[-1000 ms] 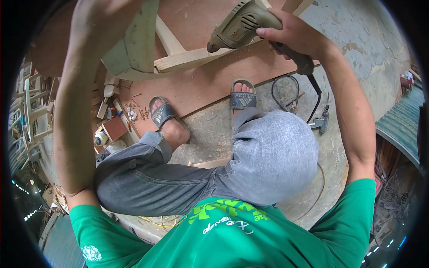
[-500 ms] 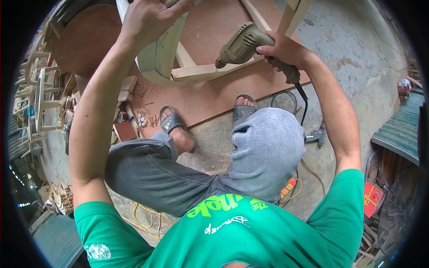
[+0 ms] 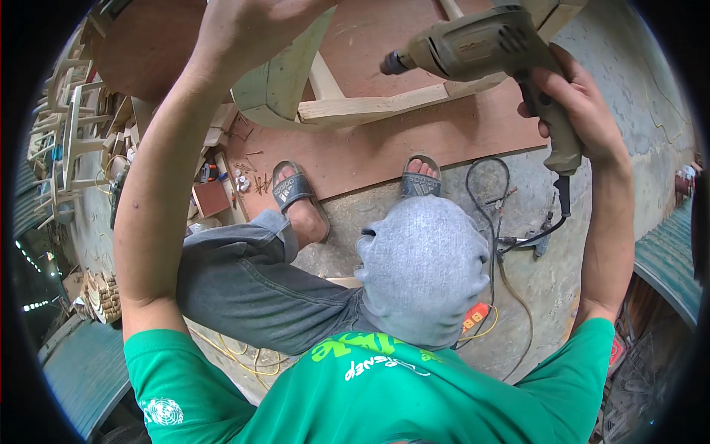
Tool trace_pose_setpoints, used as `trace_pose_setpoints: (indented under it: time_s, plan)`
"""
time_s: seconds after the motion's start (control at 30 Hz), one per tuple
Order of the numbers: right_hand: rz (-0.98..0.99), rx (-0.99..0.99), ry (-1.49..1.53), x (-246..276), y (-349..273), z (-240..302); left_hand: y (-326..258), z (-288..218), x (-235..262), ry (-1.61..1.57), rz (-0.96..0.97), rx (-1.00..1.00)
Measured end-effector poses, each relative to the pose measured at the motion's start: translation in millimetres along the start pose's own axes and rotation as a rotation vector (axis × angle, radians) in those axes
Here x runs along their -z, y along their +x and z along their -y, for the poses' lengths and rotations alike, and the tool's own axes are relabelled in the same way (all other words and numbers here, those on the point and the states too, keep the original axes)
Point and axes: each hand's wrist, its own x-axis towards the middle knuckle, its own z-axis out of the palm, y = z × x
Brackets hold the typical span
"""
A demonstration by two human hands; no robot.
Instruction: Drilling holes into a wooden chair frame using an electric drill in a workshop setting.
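My right hand (image 3: 584, 107) is closed round the grip of a tan corded drill (image 3: 473, 46). The drill is raised above a curved wooden frame (image 3: 384, 107), its dark chuck pointing left and apart from the wood. At the upper edge, my left hand (image 3: 255, 29) is over the frame's broad curved piece (image 3: 277, 92). Its fingers are cut off by the picture's edge, so what they touch is hidden. The frame stands on a reddish-brown board (image 3: 355, 163).
Loose screws (image 3: 260, 181) and wood offcuts (image 3: 214, 137) lie beside my foot. On the right, a second power tool (image 3: 538, 240) with a dark hose rests on the concrete. An orange power strip (image 3: 475, 317) sits by my knee; wooden chair frames (image 3: 70, 148) are stacked left.
My right hand has lifted the drill up and to the right, away from the frame. My left hand has shifted slightly, its fingers passing further out of the picture.
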Motion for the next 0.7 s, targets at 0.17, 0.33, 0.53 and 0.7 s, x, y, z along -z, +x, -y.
trace_pose_setpoints:
  time_s: [0.17, 0.33, 0.53, 0.7]
  plan:
    - [0.013, 0.023, 0.142, -7, -1, -6, -1, 0, -1, 0.004, -0.001, -0.021]
    - [-0.009, -0.067, 0.054, -18, 4, -25, 1, 0, -4, 0.057, 0.001, -0.009]
    - [0.009, -0.107, 0.041, -17, 7, -43, 0, 1, -2, 0.119, -0.01, -0.037]
    - [-0.018, -0.105, 0.078, -25, 6, -44, -2, 1, -2, 0.082, -0.025, -0.049]
